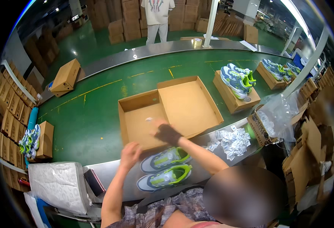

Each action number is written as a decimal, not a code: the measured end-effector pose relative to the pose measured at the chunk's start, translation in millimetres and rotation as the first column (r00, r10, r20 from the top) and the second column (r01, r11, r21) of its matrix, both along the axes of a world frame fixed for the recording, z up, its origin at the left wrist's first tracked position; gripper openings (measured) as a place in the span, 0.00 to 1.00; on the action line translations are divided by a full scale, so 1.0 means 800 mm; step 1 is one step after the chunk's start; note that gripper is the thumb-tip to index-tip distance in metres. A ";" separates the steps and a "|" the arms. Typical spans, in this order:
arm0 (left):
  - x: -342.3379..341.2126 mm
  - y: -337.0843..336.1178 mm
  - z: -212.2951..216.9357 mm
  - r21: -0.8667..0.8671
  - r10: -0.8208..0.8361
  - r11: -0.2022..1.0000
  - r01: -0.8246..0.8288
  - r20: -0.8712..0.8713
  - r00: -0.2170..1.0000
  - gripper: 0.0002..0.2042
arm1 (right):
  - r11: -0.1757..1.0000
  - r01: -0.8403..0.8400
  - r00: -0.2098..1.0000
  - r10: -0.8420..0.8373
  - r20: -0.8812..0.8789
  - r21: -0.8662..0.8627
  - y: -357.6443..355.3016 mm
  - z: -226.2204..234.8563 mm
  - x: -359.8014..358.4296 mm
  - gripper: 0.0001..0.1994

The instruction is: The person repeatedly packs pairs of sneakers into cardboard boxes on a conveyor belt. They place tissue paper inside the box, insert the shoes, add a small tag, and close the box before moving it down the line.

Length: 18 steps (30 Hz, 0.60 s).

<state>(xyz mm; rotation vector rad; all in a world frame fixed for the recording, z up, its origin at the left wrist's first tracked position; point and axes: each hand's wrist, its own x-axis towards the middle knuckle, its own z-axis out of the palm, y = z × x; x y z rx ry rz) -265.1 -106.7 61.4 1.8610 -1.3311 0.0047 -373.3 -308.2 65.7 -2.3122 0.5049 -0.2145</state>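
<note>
An open shoe box [123, 121] stands on the green surface in front of me, its lid part [189, 104] folded out to the right. My right hand [167, 133], in a dark fingerless glove, is over the box; motion smears its fingers. Just beyond them is a small white sachet [148, 119], against the box's floor. At the near left corner of the box, my left hand [131, 154] is curled closed with nothing visible in it. Two grey-blue and lime sneakers, a far one [163, 159] and a near one [163, 178], lie side by side below the box.
White sachets [235, 142] are heaped on the metal ledge at right, beside a carton with plastic bags [263, 125]. Sneakers stand on a shoe box [233, 97] farther right. A closed box [65, 76] sits far left; a white wrapped stack [58, 186] is near left. A person [157, 19] stands beyond.
</note>
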 end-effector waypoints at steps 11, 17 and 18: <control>0.199 0.491 -0.105 0.330 0.709 0.289 -0.899 0.557 0.432 0.14 | 0.853 -0.333 0.926 0.215 -0.311 -0.402 0.120 -0.085 0.041 0.11; 0.218 0.493 -0.064 0.452 0.818 0.293 -0.843 0.339 0.466 0.14 | 0.818 -0.344 0.910 0.170 -0.378 -0.460 0.128 -0.071 0.033 0.11; 0.224 0.497 -0.046 0.421 0.848 0.279 -0.863 0.313 0.427 0.14 | 0.821 -0.323 0.921 0.160 -0.354 -0.470 0.130 -0.077 0.033 0.12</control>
